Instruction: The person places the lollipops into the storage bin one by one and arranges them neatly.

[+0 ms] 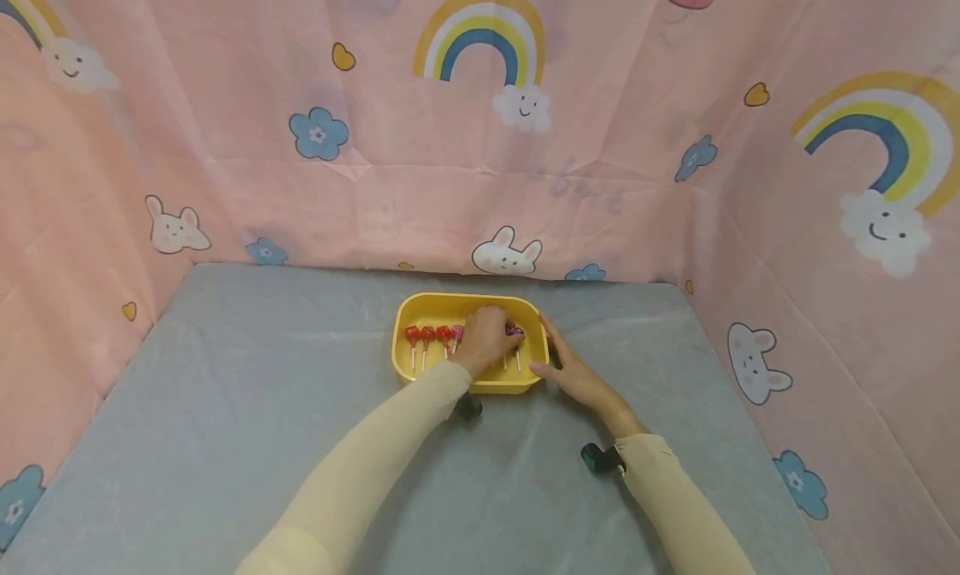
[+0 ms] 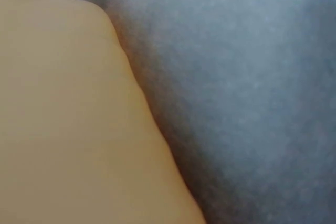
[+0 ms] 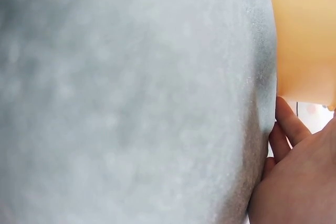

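A yellow plastic box [image 1: 435, 298] stands on the grey cloth, with a row of lollipops inside. Red-wrapped lollipops [image 1: 427, 334] lie at its left, a pink one [image 1: 457, 332] beside them, and dark purple ones [image 1: 517, 332] to the right. My left hand [image 1: 486, 337] reaches down into the box and covers the middle of the row; its thumb and finger pinch around a purple lollipop head. Along the box's right end rests my right hand [image 1: 573, 375], fingers extended against the outer wall and thumb at the front right rim. Right-hand fingers [image 3: 291, 121] also show by the yellow wall.
Grey cloth [image 1: 262, 408] covers the table. Pink curtains [image 1: 390, 200] printed with rainbows and rabbits rise behind and at both sides. A dark wrist device [image 1: 600, 458] sits at the right cuff, and another [image 1: 468, 407] shows under the left wrist.
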Demonstrator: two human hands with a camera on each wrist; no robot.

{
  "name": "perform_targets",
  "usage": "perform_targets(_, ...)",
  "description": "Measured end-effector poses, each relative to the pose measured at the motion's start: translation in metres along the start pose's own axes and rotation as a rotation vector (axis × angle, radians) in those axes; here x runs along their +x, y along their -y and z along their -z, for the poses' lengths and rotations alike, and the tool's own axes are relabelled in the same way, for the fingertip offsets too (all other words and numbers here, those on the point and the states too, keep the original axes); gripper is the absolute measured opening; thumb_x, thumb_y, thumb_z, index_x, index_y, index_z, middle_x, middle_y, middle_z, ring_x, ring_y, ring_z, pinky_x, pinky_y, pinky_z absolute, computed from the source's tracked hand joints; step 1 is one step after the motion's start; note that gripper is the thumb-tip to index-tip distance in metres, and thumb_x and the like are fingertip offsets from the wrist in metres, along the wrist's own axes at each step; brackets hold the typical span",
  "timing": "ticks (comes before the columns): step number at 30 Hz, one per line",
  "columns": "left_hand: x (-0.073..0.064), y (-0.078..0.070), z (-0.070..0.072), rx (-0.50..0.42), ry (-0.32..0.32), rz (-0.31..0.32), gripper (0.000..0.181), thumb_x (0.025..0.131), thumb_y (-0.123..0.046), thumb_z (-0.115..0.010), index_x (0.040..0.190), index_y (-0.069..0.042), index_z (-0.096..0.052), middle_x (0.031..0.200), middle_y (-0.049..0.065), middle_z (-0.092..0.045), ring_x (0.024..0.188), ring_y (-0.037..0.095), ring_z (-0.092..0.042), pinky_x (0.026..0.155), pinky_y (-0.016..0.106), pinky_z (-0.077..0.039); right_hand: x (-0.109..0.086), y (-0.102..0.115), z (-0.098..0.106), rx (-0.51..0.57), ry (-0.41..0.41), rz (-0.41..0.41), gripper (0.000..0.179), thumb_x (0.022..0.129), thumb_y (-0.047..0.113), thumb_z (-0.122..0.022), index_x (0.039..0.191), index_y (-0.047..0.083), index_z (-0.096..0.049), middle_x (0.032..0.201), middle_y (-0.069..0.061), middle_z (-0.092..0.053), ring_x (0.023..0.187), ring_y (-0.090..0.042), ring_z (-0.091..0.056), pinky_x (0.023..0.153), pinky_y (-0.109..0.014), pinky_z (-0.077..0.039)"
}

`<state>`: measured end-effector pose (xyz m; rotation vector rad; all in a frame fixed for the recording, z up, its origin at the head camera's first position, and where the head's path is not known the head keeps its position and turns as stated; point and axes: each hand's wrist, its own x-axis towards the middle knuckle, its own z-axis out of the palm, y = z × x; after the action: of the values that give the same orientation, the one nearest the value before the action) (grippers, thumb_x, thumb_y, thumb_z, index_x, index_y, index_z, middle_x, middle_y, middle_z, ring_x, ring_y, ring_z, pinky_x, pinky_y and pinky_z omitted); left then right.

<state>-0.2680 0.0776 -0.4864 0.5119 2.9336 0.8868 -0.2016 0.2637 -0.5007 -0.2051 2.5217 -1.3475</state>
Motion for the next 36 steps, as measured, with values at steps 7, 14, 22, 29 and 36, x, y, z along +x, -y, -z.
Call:
perform_targets(7, -0.0006, 0.0009, 0.0007, -0.025, 0.014, 0.022, 0.024, 0.088, -0.039, -0.074, 0.092, -0.016, -0.075, 0.074, -0.006, -0.063, 0.076, 0.014, -0.056, 0.079, 0.030, -0.049, 0.0002, 0.0015, -0.0006, 0.012, 0.006, -0.001, 0.086, 0.096, 0.035, -0.062, 0.155, 0.049, 0.000, 0.163, -0.012, -0.025, 0.151, -0.035, -0.023, 0.121, -0.069, -0.011)
perform_targets(14, -0.0020, -0.0020, 0.0019, -0.052, 0.038, 0.045, 0.025, 0.089, -0.038, -0.073, 0.097, -0.015, -0.075, 0.079, -0.005, -0.065, 0.078, 0.014, -0.056, 0.079, 0.029, -0.051, -0.0016, 0.0012, -0.0011, 0.013, 0.008, -0.005, 0.086, 0.097, 0.037, -0.061, 0.155, 0.048, 0.001, 0.164, -0.013, -0.023, 0.152, -0.037, -0.020, 0.120, -0.070, -0.010)
perform_targets(22, -0.0033, -0.0025, 0.0032, -0.025, 0.035, 0.036, 0.026, 0.088, -0.039, -0.074, 0.097, -0.014, -0.075, 0.080, -0.004, -0.067, 0.076, 0.015, -0.057, 0.077, 0.028, -0.052, -0.0029, 0.0029, -0.0020, 0.004, 0.004, -0.005, 0.087, 0.096, 0.036, -0.062, 0.155, 0.047, 0.001, 0.164, -0.013, -0.023, 0.152, -0.037, -0.020, 0.121, -0.069, -0.010)
perform_targets(29, -0.0025, -0.0005, 0.0021, -0.025, 0.042, 0.043, 0.027, 0.088, -0.039, -0.073, 0.100, -0.015, -0.075, 0.082, -0.004, -0.067, 0.078, 0.015, -0.057, 0.082, 0.030, -0.052, -0.0020, 0.0030, -0.0025, 0.004, 0.003, -0.003, 0.086, 0.096, 0.037, -0.062, 0.155, 0.047, 0.000, 0.166, -0.012, -0.019, 0.152, -0.037, -0.019, 0.120, -0.070, -0.010)
perform_targets(36, -0.0018, -0.0006, 0.0034, -0.017, 0.042, 0.016, 0.028, 0.089, -0.040, -0.073, 0.099, -0.014, -0.075, 0.083, -0.002, -0.068, 0.080, 0.016, -0.057, 0.084, 0.032, -0.052, -0.0002, 0.0003, -0.0007, 0.000, 0.002, 0.022, 0.085, 0.098, 0.032, -0.060, 0.157, 0.042, 0.000, 0.160, -0.017, -0.029, 0.150, -0.039, -0.023, 0.120, -0.070, -0.011)
